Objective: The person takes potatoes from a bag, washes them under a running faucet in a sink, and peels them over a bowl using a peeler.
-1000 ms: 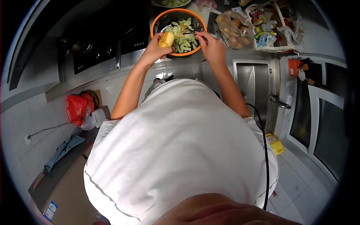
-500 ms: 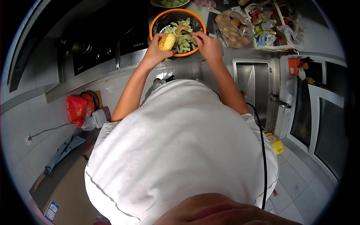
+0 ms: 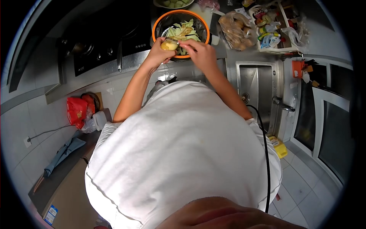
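A partly peeled potato (image 3: 168,46), yellow with some brown skin, sits in my left hand (image 3: 155,55), fingers wrapped round it. My right hand (image 3: 203,55) is closed on a peeler (image 3: 177,42), whose head lies against the potato; much of the tool is hidden by the fingers. Both hands are over the near side of a dark-lined bin with an orange rim (image 3: 207,27). Inside it lie pale green and yellowish peelings (image 3: 185,30).
On the right counter lie a clear bag of potatoes (image 3: 237,30) and a white basket of packets (image 3: 284,23). A steel sink (image 3: 263,82) is at right, a black cooktop (image 3: 110,38) at left. A bowl with green pieces (image 3: 174,4) stands behind the bin.
My right hand has moved left and slightly nearer, bringing the peeler from over the peelings onto the potato. A larger peel on the blade has gone from it. My left hand stays nearly in place.
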Action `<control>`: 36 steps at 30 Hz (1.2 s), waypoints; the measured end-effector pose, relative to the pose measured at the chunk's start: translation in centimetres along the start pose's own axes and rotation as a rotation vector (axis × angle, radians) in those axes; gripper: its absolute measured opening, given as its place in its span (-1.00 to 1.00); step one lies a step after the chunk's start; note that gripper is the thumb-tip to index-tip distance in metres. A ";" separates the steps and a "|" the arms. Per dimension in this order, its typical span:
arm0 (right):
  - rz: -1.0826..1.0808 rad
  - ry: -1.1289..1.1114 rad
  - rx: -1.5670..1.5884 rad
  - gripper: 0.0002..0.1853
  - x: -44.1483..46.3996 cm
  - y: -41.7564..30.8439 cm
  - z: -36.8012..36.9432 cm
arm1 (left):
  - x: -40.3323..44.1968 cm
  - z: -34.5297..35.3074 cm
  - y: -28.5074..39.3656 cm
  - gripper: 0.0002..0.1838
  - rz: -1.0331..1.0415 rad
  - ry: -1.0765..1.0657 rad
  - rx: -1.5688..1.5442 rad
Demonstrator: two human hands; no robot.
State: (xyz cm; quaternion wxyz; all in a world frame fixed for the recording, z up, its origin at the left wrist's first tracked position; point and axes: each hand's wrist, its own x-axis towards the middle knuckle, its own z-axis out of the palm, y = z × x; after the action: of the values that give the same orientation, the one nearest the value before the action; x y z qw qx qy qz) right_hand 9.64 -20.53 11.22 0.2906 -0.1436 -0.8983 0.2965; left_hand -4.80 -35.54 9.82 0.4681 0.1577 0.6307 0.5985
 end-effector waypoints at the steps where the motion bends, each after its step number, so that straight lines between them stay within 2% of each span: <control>1: 0.000 0.002 0.000 -0.83 0.2 1.1 0.1 | -0.2 0.1 0.0 -0.23 -0.001 0.005 0.040; 3: 0.187 -0.045 -0.235 -0.82 0.6 3.4 -0.4 | -1.0 0.5 0.5 -0.25 0.042 0.018 0.064; 7: 0.185 0.028 -0.213 -0.81 0.1 2.9 -2.2 | -0.8 1.0 1.5 -0.29 0.161 0.103 0.105; 8: 0.187 0.021 -0.214 -0.81 -0.1 2.1 -2.5 | -0.5 0.5 1.2 -0.32 0.137 0.068 0.015; 11: 0.135 0.036 -0.249 -0.83 0.0 0.1 -2.6 | 0.8 -0.1 -0.1 -0.35 0.169 0.083 -0.006; 13: 0.081 0.068 0.070 -0.85 0.1 -0.9 -1.8 | 0.9 0.0 -0.4 -0.35 0.213 0.109 0.002; 14: 0.084 0.070 0.071 -0.85 0.0 -1.4 -1.4 | 1.2 -0.1 -0.8 -0.35 0.212 0.108 0.004; 16: -0.065 0.026 0.019 -0.84 -0.1 -2.3 -0.8 | 1.2 0.0 -0.6 -0.34 0.144 0.104 0.055; 17: -0.080 0.006 -0.005 -0.84 -0.5 -1.7 0.3 | 1.0 0.3 -0.8 -0.43 0.138 0.160 0.122; 21: -0.056 0.072 -0.006 -0.85 -0.3 -1.4 0.7 | 1.1 0.0 -1.3 -0.42 0.154 0.133 0.086; 23: 0.107 0.023 -0.288 -0.84 0.2 -0.3 0.1 | 1.2 -0.3 -2.6 -0.36 0.267 0.180 0.308; 26: 0.227 -0.039 -0.322 -0.82 -0.6 3.6 -0.7 | 0.1 0.1 -1.4 -0.38 0.376 0.214 0.350; 27: 0.260 -0.022 -0.263 -0.83 -0.4 2.4 -1.8 | -0.9 0.6 0.2 -0.43 0.289 0.241 0.383; 31: 0.224 0.057 -0.295 -0.82 -0.5 0.5 -3.2 | 0.0 -0.3 -0.6 -0.43 0.313 0.179 0.270; 34: 0.170 0.094 -0.154 -0.82 -0.3 -1.0 -2.8 | 0.2 0.0 -0.9 -0.44 0.254 0.216 0.239; 36: 0.041 0.095 0.026 -0.86 -0.5 -1.5 -1.5 | 1.3 -0.3 -1.8 -0.45 0.281 0.230 0.287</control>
State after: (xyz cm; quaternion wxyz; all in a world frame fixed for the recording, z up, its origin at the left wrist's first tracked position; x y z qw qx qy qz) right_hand 10.77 -21.25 12.93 0.3287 -0.1722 -0.8764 0.3069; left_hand -5.00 -35.16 7.64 0.2781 0.2397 0.7304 0.5759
